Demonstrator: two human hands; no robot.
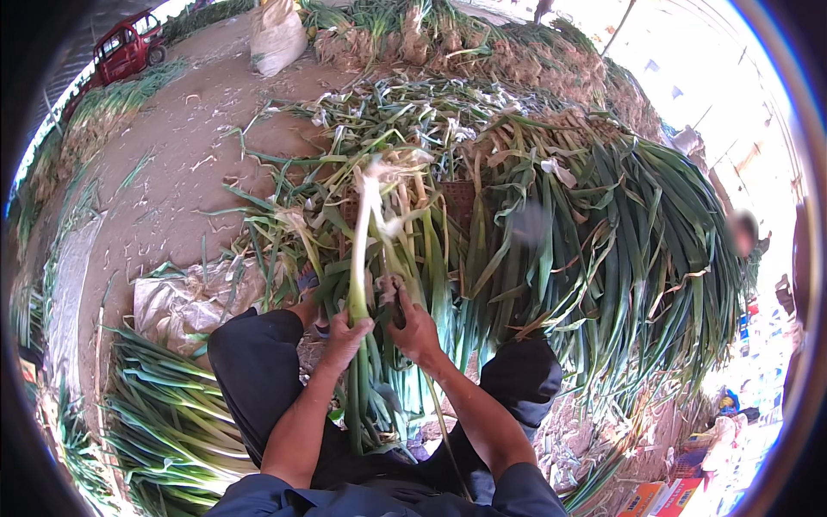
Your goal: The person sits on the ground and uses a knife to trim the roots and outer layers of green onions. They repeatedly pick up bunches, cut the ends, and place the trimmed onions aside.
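My left hand [345, 337] grips a long green onion [359, 265] by its green part. The white shank points away from me, with pale roots and peeling skin at the far end. Its green leaves hang down between my knees. Close beside it, my right hand [417, 328] is closed around a small dark handle [399, 315]. Whatever extends from that handle is thin and blurred, so I cannot tell its exact kind. Loose peeled leaves [394, 226] surround the stalk's upper part. More onions [439, 252] lie just beyond my hands.
A large heap of green onions [601, 232] rises to the right. Trimmed leaves [400, 110] cover the ground ahead. A bundle of onions [174, 413] lies at my left, near a crumpled woven sack [187, 300]. A full sack [278, 39] and a red three-wheeler [126, 48] stand farther off.
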